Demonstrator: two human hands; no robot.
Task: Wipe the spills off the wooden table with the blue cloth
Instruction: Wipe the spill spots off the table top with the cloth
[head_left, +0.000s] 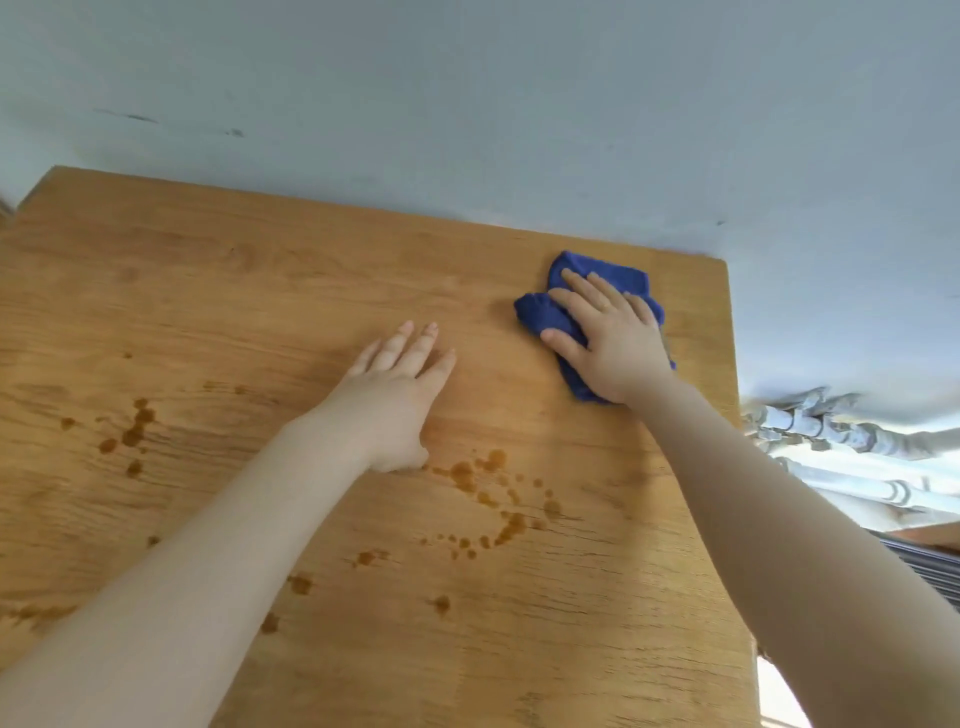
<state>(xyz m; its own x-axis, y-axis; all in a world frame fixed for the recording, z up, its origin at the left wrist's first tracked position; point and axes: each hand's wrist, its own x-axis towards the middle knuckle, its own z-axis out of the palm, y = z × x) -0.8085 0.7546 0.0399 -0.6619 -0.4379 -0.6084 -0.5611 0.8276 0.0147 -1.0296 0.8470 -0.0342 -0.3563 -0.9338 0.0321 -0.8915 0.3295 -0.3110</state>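
Observation:
A crumpled blue cloth (540, 312) lies near the far right corner of the wooden table (234, 291). My right hand (608, 338) presses flat on top of it, fingers spread over the fabric. My left hand (400, 395) rests palm down on the bare wood at the table's middle, holding nothing. Brown liquid spills dot the wood: one cluster of drops (498, 499) just in front of my left hand, another group (130, 436) at the left, and smaller drops (301, 584) nearer to me beside my left forearm.
A pale grey-blue wall (519, 114) runs right behind the table's far edge. White pipes with joints (831, 431) stand past the table's right edge, with a dark ribbed object (930, 566) below them.

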